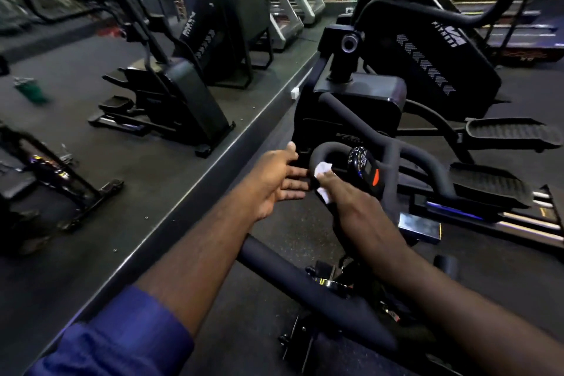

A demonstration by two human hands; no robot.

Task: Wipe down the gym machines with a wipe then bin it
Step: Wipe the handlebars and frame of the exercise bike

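Wiping step: right hand (345,197) grasps a crumpled white wipe (323,169) against the black padded handlebar (319,153), left hand (276,181) released; next, likely rubbing further along.

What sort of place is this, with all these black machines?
Most likely a gym's cardio floor: cross trainers with foot pedals, treadmills at the back, and an exercise bike's handlebar that the right hand is rubbing with a white wipe.

right hand (345,192) presses white wipe (323,168) on handlebar (320,153); left hand (279,180) open.
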